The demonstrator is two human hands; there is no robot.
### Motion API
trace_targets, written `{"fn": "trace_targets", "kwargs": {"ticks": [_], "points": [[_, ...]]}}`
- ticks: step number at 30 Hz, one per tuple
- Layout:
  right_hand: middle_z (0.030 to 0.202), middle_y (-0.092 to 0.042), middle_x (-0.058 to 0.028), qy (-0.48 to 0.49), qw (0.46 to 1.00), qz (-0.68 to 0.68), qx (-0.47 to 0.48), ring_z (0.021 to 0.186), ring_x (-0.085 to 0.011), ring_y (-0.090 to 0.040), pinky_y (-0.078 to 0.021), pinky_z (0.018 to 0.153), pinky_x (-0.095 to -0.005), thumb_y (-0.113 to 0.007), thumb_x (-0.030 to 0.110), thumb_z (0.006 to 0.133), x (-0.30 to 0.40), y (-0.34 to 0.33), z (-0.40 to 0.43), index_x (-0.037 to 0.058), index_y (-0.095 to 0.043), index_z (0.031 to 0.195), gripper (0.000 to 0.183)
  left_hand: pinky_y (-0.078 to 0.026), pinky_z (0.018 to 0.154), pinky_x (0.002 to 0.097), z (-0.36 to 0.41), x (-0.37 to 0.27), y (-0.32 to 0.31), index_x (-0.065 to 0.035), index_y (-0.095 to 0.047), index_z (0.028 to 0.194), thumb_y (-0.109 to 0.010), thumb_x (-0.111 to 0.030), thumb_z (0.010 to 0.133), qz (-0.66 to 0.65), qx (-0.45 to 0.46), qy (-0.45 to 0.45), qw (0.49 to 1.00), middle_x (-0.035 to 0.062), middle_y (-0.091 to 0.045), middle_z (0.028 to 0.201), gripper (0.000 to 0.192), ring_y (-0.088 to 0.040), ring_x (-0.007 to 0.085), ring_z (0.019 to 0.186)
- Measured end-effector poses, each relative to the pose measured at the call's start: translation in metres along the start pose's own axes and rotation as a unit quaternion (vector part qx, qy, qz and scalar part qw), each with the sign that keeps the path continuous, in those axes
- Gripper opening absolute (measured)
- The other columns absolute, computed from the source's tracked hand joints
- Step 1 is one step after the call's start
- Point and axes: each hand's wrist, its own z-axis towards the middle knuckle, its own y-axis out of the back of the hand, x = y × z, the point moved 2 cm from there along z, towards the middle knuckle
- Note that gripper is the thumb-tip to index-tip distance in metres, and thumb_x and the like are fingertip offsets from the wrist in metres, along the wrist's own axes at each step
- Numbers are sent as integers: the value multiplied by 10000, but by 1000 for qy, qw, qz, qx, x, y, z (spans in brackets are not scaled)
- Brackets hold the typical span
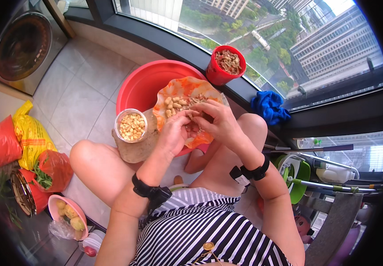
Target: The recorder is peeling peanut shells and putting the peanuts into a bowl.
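Observation:
My left hand [179, 125] and my right hand [218, 119] meet over a wavy-rimmed orange and white plate [164, 87]. The fingertips of both pinch a small peanut [191, 117], mostly hidden by the fingers. Unshelled peanuts [174, 103] lie on the plate's left side, beside broken peanut shells [196, 99]. To the left, a clear plastic cup [116, 128] of shelled peanut kernels [132, 127] stands on a worn wooden board [135, 151]. Board and plate rest across a large red basin [133, 88].
A red bucket [218, 78] of peanut shells stands on the window ledge, near a bunched blue cloth [270, 108]. Plastic bags, including a yellow bag [33, 136], and a pink bowl [84, 222] of potatoes are at left. Mop handles and a green bucket [299, 181] crowd the right.

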Motion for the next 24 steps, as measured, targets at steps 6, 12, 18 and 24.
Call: {"fn": "trace_targets", "kwargs": {"ticks": [6, 12, 18, 24], "points": [[821, -588, -124, 32, 995, -71, 63, 739, -317, -622, -506, 644, -392, -662, 93, 789, 6, -3, -2, 41, -659, 949, 168, -479, 610, 274, -6, -1, -4, 20, -593, 1101, -369, -62, 920, -12, -7, -7, 1000, 96, -624, 915, 299, -592, 157, 748], [806, -594, -120, -73, 996, -24, 34, 751, -302, -634, -503, 653, -371, -669, 102, 781, 10, 14, 7, 27, -654, 937, 174, -435, 588, 228, -9, -7, -1, 13, -597, 1092, -376, -47, 929, -36, -33, -10, 999, 53, -591, 872, 281, -541, 102, 700], [862, -609, -113, -24, 969, -235, 67, 778, -311, -639, -510, 695, -421, -652, 220, 807, -23, 0, 21, 100, -695, 889, 151, -384, 567, 220, -15, -6, 2, -2, -584, 1109, -428, -55, 942, -70, -77, -94, 990, 17, -548, 863, 235, -467, 85, 680], [888, -601, -121, -50, 967, -245, 55, 799, -325, -643, -508, 698, -435, -617, 199, 834, -55, -42, 44, 87, -693, 861, 138, -390, 553, 221, -16, -6, -3, -20, -586, 1094, -458, -96, 968, -81, -110, -129, 982, 18, -551, 852, 195, -474, 84, 674]]}}
